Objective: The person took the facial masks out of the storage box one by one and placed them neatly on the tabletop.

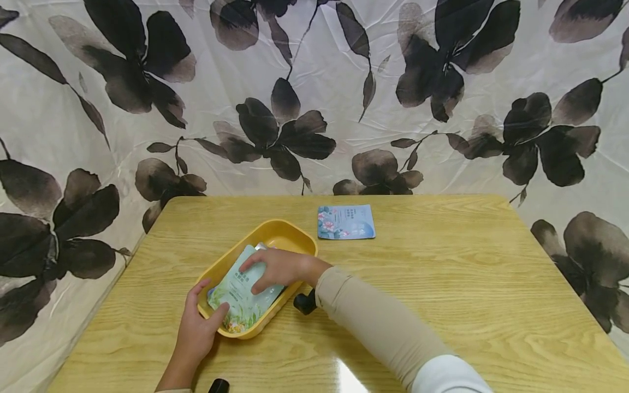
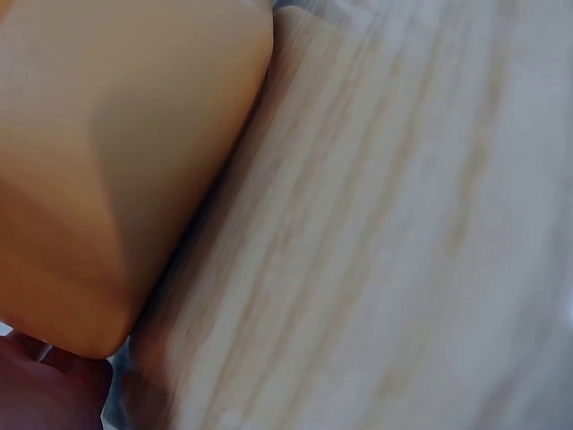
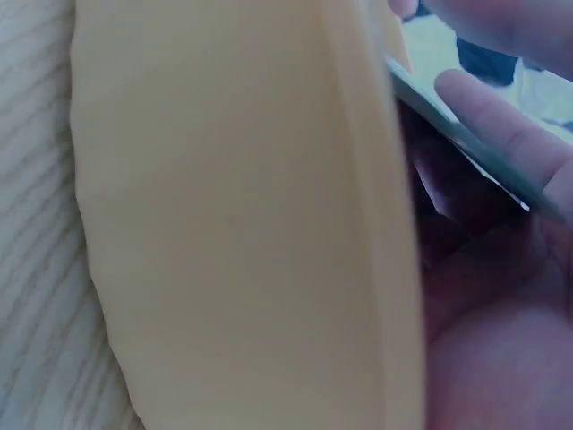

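Observation:
My left hand [image 1: 196, 327] grips the near-left end of a yellow plastic basket [image 1: 292, 226], thumb over the rim and fingers along the outer wall. In the left wrist view, part of that hand [image 2: 49, 385] shows below the basket's smooth outer wall [image 2: 134, 134]. A pale green sheet mask packet [image 1: 238, 289] with a plant print lies slanted inside the basket. My right hand [image 1: 282, 267] reaches over the far-right rim and holds this packet, thumb and forefinger spread on its face. The right wrist view shows the packet's edge [image 3: 457, 134] between the fingers. Other packets are mostly hidden beneath it.
A blue sheet mask packet [image 1: 346, 222] with pink flowers lies flat near the back edge of the wooden table [image 1: 442, 273]. A floral cloth [image 1: 314, 71] hangs right behind the table. Black wrist-camera parts [image 1: 306, 303] show beside the basket.

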`<control>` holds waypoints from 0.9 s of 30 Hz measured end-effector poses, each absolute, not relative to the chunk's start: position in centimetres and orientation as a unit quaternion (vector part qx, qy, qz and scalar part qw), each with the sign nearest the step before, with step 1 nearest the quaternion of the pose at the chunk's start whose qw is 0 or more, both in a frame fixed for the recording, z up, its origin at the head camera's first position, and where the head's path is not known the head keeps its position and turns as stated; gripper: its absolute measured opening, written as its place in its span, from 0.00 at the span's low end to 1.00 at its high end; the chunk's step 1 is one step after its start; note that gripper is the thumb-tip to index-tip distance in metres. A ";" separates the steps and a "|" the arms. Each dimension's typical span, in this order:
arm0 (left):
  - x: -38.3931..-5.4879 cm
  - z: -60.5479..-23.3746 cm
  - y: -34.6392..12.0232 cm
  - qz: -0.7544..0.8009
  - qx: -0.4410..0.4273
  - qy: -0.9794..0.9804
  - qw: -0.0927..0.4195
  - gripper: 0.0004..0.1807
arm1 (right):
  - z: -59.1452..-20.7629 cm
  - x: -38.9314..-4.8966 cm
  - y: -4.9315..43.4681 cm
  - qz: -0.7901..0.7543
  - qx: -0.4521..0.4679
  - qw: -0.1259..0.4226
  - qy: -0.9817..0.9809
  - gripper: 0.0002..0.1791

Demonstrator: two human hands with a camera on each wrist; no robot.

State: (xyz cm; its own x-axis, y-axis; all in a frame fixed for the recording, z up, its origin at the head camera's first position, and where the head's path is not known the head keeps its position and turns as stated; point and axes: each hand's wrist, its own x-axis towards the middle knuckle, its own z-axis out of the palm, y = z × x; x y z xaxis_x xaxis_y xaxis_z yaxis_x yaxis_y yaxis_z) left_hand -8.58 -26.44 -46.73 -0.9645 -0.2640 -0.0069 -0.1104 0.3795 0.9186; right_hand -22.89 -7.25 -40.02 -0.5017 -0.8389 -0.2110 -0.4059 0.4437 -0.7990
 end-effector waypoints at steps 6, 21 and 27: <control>-8.6 -46.6 -26.2 -0.542 0.120 -0.828 0.076 0.38 | -40.4 -22.3 -7.4 -0.310 -0.414 0.277 0.810 0.25; -8.6 -46.8 -26.5 -0.546 0.123 -0.826 0.064 0.40 | -40.5 -22.2 -5.6 -0.388 -0.363 0.220 0.818 0.22; -8.6 -46.7 -26.5 -0.546 0.118 -0.827 0.068 0.39 | -40.4 -22.7 -4.3 -0.438 -0.345 0.209 0.803 0.23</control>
State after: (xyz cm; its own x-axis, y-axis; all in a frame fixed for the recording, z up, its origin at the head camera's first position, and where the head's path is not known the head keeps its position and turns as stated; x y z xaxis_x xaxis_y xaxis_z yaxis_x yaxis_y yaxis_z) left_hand -8.62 -26.47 -46.66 -0.9629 -0.2696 -0.0157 -0.1203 0.3761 0.9187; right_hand -22.69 -4.27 -40.40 -0.6739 -0.7381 -0.0333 -0.3717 0.3776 -0.8481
